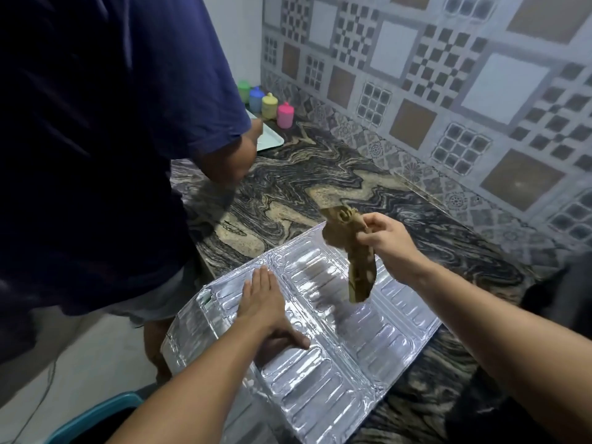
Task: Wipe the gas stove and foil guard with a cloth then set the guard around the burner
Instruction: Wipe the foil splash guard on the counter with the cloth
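The silver foil guard [333, 344] lies flat and unfolded on the marble counter, one corner hanging past the counter's front edge. My left hand [266, 309] presses flat on its left panel, fingers together and extended. My right hand [384, 241] is raised above the guard's far edge, pinching a crumpled brown cloth [352, 257] that dangles down over the foil. The gas stove is not clearly visible; a dark shape sits at the right edge.
Another person in a dark blue shirt [105, 139] stands close on the left, their arm over the counter [320, 187]. Coloured plastic cups [272, 105] and a white tray [269, 139] sit at the far corner. A teal bin rim [96, 415] is below left.
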`<action>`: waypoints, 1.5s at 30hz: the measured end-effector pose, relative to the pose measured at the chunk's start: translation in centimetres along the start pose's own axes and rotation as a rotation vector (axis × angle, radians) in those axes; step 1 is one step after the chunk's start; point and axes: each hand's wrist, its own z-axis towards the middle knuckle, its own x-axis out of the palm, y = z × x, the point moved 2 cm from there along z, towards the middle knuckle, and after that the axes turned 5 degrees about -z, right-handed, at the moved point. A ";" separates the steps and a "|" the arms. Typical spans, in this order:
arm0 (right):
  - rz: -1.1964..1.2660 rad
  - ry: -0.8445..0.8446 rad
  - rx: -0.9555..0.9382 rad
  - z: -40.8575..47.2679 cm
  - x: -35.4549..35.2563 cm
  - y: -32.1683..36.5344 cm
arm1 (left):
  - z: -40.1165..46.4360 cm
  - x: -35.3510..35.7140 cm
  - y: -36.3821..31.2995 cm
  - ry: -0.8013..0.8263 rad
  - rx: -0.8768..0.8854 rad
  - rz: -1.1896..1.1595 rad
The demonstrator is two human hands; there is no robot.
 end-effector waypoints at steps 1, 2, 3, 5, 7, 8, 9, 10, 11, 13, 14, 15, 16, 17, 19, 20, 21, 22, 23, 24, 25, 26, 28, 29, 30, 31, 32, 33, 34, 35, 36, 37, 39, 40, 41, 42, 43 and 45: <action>-0.067 0.009 -0.003 -0.8 -0.2 0.0 | 0.0 0.0 0.0 -0.005 0.005 -0.009; -0.184 0.031 0.015 -1.6 -0.3 -0.3 | 0.0 0.0 0.1 -0.010 0.010 -0.021; -0.342 0.043 0.040 -2.3 -0.5 -0.6 | -0.1 0.1 0.1 -0.014 0.013 -0.032; -0.639 -0.067 0.090 -3.0 -1.1 -1.3 | -0.1 0.2 0.2 -0.022 0.017 -0.041; -0.739 -0.198 0.126 -3.3 -1.5 -1.6 | 0.0 0.3 0.3 -0.032 0.024 -0.048; -0.769 -0.208 0.157 -3.3 -1.3 -1.7 | -0.1 0.3 0.2 -0.038 0.029 -0.051; -0.807 -0.178 0.203 -3.4 -0.9 -1.9 | 0.0 0.3 0.2 -0.043 0.033 -0.053; -0.857 -0.125 0.257 -3.4 -0.3 -2.2 | -0.1 0.4 0.3 -0.046 0.034 -0.053; -0.910 -0.066 0.302 -3.6 0.5 -2.6 | -0.1 0.4 0.3 -0.049 0.033 -0.053; -0.957 0.013 0.327 -3.8 2.7 -3.4 | 0.0 0.4 0.3 -0.050 0.031 -0.049; -0.954 0.019 0.309 -3.9 3.7 -4.0 | 0.1 0.5 0.3 -0.049 0.029 -0.050; -0.965 0.013 0.284 -4.1 4.7 -4.5 | 0.2 0.5 0.3 -0.049 0.027 -0.050; -0.994 0.012 0.256 -4.2 5.5 -5.2 | 0.2 0.6 0.3 -0.048 0.025 -0.048; -1.036 0.018 0.224 -4.2 6.0 -5.6 | 0.3 0.6 0.4 -0.046 0.025 -0.045; -1.041 -0.016 0.180 -3.9 5.9 -5.5 | 0.3 0.6 0.5 -0.045 0.026 -0.036; -1.000 -0.057 0.172 -3.6 5.5 -5.0 | 0.4 0.6 0.5 -0.049 0.026 -0.031; -0.937 -0.082 0.173 -3.1 4.9 -4.1 | 0.4 0.6 0.6 -0.054 0.027 -0.030; -0.844 -0.075 0.183 -2.6 4.3 -3.3 | 0.5 0.6 0.6 -0.055 0.030 -0.035; -0.723 -0.025 0.215 -2.1 3.6 -2.6 | 0.5 0.6 0.5 -0.054 0.034 -0.045; -0.601 0.067 0.267 -1.6 3.0 -2.0 | 0.4 0.6 0.5 -0.056 0.035 -0.057; -0.528 0.180 0.325 -1.3 2.5 -1.5 | 0.4 0.6 0.4 -0.059 0.033 -0.067; -0.511 0.278 0.362 -1.0 2.1 -1.0 | 0.4 0.7 0.5 -0.060 0.030 -0.075; -0.553 0.373 0.371 -0.3 1.1 -0.4 | 0.4 0.7 0.5 -0.060 0.029 -0.084; -0.564 0.398 0.345 0.1 0.8 -0.2 | 0.3 0.7 0.5 -0.061 0.028 -0.082; -0.569 0.420 0.317 0.5 0.5 0.1 | 0.3 0.7 0.5 -0.060 0.028 -0.078; -0.555 0.450 0.292 0.8 0.2 0.4 | 0.3 0.6 0.5 -0.057 0.030 -0.075; -0.536 0.494 0.282 1.1 0.0 0.7 | 0.3 0.6 0.5 -0.055 0.031 -0.072; -0.520 0.546 0.282 1.4 -0.2 1.1 | 0.4 0.5 0.5 -0.052 0.032 -0.067; -0.520 0.599 0.282 1.6 -0.2 1.4 | 0.4 0.5 0.5 -0.049 0.032 -0.060; -0.559 0.629 0.264 2.0 -0.1 1.6 | 0.4 0.5 0.5 -0.045 0.032 -0.052; -0.660 0.607 0.207 2.6 0.0 1.7 | 0.4 0.5 0.5 -0.042 0.030 -0.043; -0.815 0.519 0.134 3.3 0.2 1.7 | 0.4 0.6 0.5 -0.043 0.028 -0.036; -1.139 0.123 -0.032 4.7 0.5 0.8 | 0.3 0.6 0.5 -0.038 0.028 -0.033; -1.169 -0.094 -0.058 4.4 0.8 0.4 | 0.3 0.6 0.5 -0.033 0.030 -0.038; -1.123 -0.263 -0.090 3.7 1.2 0.3 | 0.4 0.6 0.5 -0.033 0.032 -0.040; -1.075 -0.346 -0.112 3.2 1.7 -0.1 | 0.4 0.6 0.5 -0.035 0.034 -0.040; -1.051 -0.341 -0.088 2.6 2.3 -0.9 | 0.4 0.6 0.5 -0.037 0.036 -0.040; -1.044 -0.180 0.032 1.8 3.5 -3.2 | 0.5 0.6 0.5 -0.036 0.038 -0.045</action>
